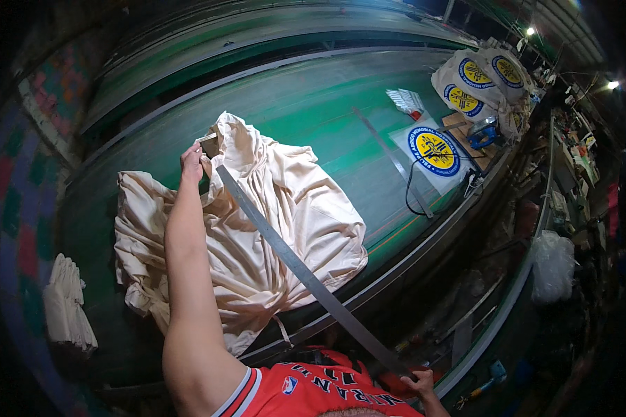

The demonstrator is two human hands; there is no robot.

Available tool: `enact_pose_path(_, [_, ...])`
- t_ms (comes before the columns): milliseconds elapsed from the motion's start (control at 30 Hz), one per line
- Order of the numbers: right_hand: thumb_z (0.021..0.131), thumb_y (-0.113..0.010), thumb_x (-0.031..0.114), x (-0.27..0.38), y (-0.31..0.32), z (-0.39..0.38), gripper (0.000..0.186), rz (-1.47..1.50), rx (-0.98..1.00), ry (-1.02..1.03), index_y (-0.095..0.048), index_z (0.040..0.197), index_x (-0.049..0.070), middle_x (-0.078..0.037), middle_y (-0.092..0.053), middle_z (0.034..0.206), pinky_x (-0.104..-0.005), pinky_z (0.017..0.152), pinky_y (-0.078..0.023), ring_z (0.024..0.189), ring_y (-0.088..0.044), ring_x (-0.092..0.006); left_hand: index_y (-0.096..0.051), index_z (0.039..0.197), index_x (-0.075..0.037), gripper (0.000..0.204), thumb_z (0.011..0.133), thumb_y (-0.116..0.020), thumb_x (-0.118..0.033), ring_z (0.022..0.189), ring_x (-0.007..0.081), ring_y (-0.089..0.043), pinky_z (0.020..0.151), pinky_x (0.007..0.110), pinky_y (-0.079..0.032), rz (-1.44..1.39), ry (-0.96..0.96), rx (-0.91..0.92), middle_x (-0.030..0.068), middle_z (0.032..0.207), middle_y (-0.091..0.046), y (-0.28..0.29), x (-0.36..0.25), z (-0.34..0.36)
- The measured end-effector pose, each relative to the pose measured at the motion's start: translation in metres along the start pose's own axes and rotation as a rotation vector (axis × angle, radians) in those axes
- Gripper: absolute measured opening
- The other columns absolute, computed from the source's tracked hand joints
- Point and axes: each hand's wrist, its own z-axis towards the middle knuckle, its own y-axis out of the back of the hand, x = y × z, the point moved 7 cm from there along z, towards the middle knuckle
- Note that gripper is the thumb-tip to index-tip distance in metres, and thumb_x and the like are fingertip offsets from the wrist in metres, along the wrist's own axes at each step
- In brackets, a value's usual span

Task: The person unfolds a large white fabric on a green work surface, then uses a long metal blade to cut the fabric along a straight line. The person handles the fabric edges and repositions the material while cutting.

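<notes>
one long metal strip (306, 276), near end gripped in right hand (419, 382), crosses over rumpled cream cloth (305, 201) on green table (341, 128); left hand (191, 162) at cloth's far edge, finger closure cannot be told.

can't see the green table (348, 132) under the cream cloth (302, 215); near end of the metal strip (306, 274) vanishes in the right hand (419, 382); that forearm (435, 405) gets cut off; clutter (583, 149) far right's too dim
</notes>
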Motion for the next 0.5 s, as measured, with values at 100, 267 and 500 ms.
enact_pose_path(100, [0.073,-0.081,0.043,-0.004,0.006,-0.008,0.051,-0.038,0.051,-0.012,-0.059,0.056,0.001,-0.012,-0.047,0.045,-0.0359,0.043,-0.036,0.038,-0.045,-0.0198,-0.06,0.123,0.008,0.034,0.089,-0.058,0.006,0.12,0.025,-0.054,0.104,0.032,-0.041,-0.034,0.013,0.004,0.0165,0.125,-0.061,0.006,0.001,-0.005])
enact_pose_path(267, [0.073,-0.081,0.045,-0.012,-0.005,0.007,0.052,-0.064,0.021,0.108,-0.059,0.054,0.002,-0.014,-0.046,0.045,-0.0369,0.043,-0.036,0.038,-0.044,-0.0263,-0.064,0.111,0.007,0.025,0.087,-0.063,0.001,0.099,0.0208,-0.063,0.093,0.029,-0.047,-0.011,0.052,0.119,0.0123,0.102,-0.069,-0.018,-0.013,-0.029])
enact_pose_path(500, [0.077,-0.076,0.054,0.009,-0.051,0.06,0.056,-0.014,0.057,-0.045,-0.069,0.067,-0.001,-0.021,-0.059,0.057,-0.0375,0.048,-0.044,0.046,-0.06,-0.0237,-0.053,0.129,0.001,0.044,0.085,-0.06,0.002,0.066,0.0069,-0.055,0.057,0.019,-0.044,0.071,0.053,0.238,0.0086,0.097,-0.069,-0.059,-0.057,-0.072])
